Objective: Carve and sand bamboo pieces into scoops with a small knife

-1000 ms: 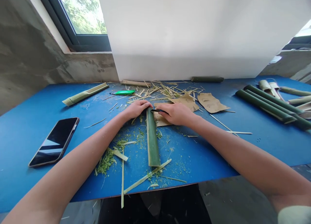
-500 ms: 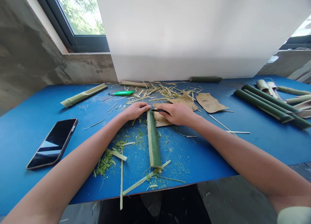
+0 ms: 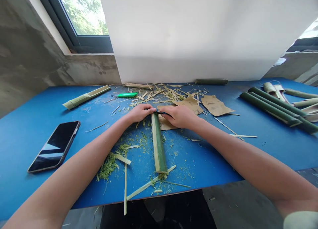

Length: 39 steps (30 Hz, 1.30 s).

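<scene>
A split length of green bamboo lies lengthwise in front of me, its pale cut edge facing left. At its far end my left hand is closed, fingers curled round the tip and thumb near the blade. My right hand grips a small dark knife that lies across the far end of the bamboo. Much of the knife's handle is hidden in my fingers. Under the right hand is a piece of brown paper. Green shavings are heaped left of the bamboo.
Thin bamboo strips litter the back of the blue table. A green utility knife and a notched bamboo piece lie at back left. A phone is at left. Several bamboo lengths rest at right.
My left thumb has come closer to my right hand, over the blade. The bamboo has rolled slightly, showing more of its pale edge. The view has shifted a little.
</scene>
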Motion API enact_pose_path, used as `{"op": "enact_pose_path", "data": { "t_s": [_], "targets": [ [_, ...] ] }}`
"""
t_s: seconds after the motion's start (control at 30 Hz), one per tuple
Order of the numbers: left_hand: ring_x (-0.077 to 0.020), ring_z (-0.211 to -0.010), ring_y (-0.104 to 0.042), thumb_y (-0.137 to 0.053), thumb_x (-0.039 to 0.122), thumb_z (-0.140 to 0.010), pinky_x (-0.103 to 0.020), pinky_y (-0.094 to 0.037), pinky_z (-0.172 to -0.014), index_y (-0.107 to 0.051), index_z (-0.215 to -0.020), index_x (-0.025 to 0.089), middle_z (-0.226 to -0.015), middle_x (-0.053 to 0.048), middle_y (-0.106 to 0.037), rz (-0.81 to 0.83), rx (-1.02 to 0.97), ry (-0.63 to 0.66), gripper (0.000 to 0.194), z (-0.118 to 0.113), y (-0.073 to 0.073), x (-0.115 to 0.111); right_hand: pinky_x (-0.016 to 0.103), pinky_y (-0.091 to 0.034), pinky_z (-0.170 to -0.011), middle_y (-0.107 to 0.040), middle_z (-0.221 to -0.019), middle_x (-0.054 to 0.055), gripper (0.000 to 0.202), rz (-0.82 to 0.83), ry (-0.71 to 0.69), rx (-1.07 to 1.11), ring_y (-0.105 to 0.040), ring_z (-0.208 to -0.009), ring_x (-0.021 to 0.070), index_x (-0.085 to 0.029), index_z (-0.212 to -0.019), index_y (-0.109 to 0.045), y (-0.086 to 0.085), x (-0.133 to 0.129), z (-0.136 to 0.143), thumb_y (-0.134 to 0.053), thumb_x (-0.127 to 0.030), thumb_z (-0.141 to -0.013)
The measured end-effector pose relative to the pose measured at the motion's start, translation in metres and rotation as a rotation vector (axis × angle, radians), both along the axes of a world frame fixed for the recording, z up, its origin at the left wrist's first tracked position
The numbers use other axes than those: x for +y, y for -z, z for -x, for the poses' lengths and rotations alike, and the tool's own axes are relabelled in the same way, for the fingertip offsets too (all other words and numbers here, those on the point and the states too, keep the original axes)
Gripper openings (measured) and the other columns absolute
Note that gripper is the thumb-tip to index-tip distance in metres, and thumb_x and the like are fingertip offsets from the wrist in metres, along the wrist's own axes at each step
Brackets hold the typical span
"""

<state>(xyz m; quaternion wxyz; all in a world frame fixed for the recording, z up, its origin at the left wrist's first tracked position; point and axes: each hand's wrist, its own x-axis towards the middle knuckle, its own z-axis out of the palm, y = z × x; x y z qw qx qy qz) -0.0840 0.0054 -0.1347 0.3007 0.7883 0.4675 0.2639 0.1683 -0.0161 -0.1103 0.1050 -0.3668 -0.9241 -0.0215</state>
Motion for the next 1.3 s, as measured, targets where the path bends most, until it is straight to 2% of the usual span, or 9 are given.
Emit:
{"op": "enact_pose_path", "data": {
  "t_s": [0.27,0.47,0.57,0.63,0.77,0.87,0.97,1.1,1.3],
  "targets": [
    [-0.0188,-0.073,-0.053,-0.055,0.073,-0.088,-0.032,-0.039,-0.069,-0.071,-0.081,0.019,-0.075,-0.002,-0.064,0.022,0.013,-0.035,0.056,-0.002,0.000,0.001,0.032,-0.038,-0.072,-0.079,-0.124,0.004,0.034,0.025,-0.083,-0.007,-0.072,-0.097,0.0221,-0.026,-0.126,-0.071,-0.003,0.005,0.001,-0.043,-0.035,-0.110],
    [-0.0208,-0.078,-0.058,-0.056,0.071,-0.090,-0.032,-0.043,-0.072,-0.071,-0.081,0.020,-0.080,-0.003,-0.070,0.013,0.032,-0.037,0.054,-0.002,-0.003,-0.002,0.032,-0.028,-0.063,-0.080,-0.090,0.002,0.035,0.046,-0.136,-0.058,-0.065,-0.073,0.0192,-0.030,-0.125,-0.074,-0.006,-0.010,-0.012,-0.046,-0.041,-0.108],
    [-0.0212,-0.079,-0.059,-0.054,0.072,-0.090,-0.032,-0.044,-0.072,-0.072,-0.084,0.019,-0.081,-0.003,-0.071,0.014,0.042,-0.040,0.056,-0.002,-0.002,-0.002,0.032,-0.028,-0.062,-0.079,-0.086,0.002,0.034,0.079,-0.201,-0.049,-0.062,-0.068,0.0181,-0.032,-0.124,-0.076,-0.007,-0.018,-0.016,-0.048,-0.043,-0.108],
    [-0.0214,-0.081,-0.060,-0.053,0.074,-0.090,-0.032,-0.044,-0.074,-0.073,-0.087,0.019,-0.083,-0.003,-0.071,0.011,0.030,-0.035,0.058,-0.002,-0.002,-0.002,0.032,-0.030,-0.063,-0.080,-0.090,0.003,0.036,0.073,-0.175,-0.015,-0.064,-0.070,0.0188,-0.030,-0.125,-0.076,-0.006,-0.017,-0.015,-0.048,-0.044,-0.108],
    [-0.0200,-0.078,-0.057,-0.054,0.074,-0.089,-0.031,-0.042,-0.072,-0.073,-0.085,0.019,-0.079,-0.002,-0.068,0.007,0.017,-0.028,0.058,-0.002,0.000,0.001,0.031,-0.036,-0.069,-0.082,-0.118,0.007,0.039,-0.016,-0.039,0.042,-0.072,-0.090,0.0220,-0.027,-0.132,-0.073,-0.002,-0.003,-0.010,-0.045,-0.040,-0.109],
    [-0.0190,-0.074,-0.054,-0.056,0.074,-0.088,-0.031,-0.040,-0.070,-0.073,-0.083,0.019,-0.077,-0.001,-0.066,0.021,0.001,-0.037,0.058,-0.002,0.002,0.003,0.031,-0.038,-0.069,-0.079,-0.130,0.005,0.037,-0.044,-0.039,-0.009,-0.073,-0.097,0.0226,-0.028,-0.131,-0.072,0.001,0.005,-0.006,-0.045,-0.037,-0.108],
    [-0.0196,-0.074,-0.054,-0.057,0.076,-0.085,-0.031,-0.040,-0.070,-0.074,-0.084,0.020,-0.076,-0.002,-0.066,0.039,-0.012,-0.038,0.059,-0.002,0.003,0.005,0.031,-0.038,-0.068,-0.078,-0.132,0.003,0.037,-0.040,-0.042,-0.032,-0.073,-0.097,0.0216,-0.029,-0.132,-0.071,0.002,0.004,-0.002,-0.043,-0.035,-0.109],
    [-0.0197,-0.074,-0.053,-0.056,0.077,-0.086,-0.031,-0.038,-0.068,-0.075,-0.084,0.020,-0.075,-0.002,-0.065,0.016,0.009,-0.052,0.060,-0.003,0.004,0.005,0.032,-0.033,-0.066,-0.081,-0.121,0.004,0.038,-0.024,-0.035,-0.036,-0.071,-0.088,0.0211,-0.028,-0.133,-0.071,0.000,0.001,-0.002,-0.043,-0.037,-0.109],
    [-0.0211,-0.077,-0.058,-0.055,0.075,-0.089,-0.032,-0.042,-0.070,-0.076,-0.087,0.019,-0.079,-0.003,-0.071,-0.005,0.025,-0.066,0.061,-0.003,0.004,0.002,0.032,-0.025,-0.063,-0.078,-0.085,0.003,0.034,0.030,-0.106,-0.067,-0.061,-0.069,0.0187,-0.028,-0.119,-0.075,-0.006,-0.010,-0.009,-0.046,-0.041,-0.108]
  ]
}}
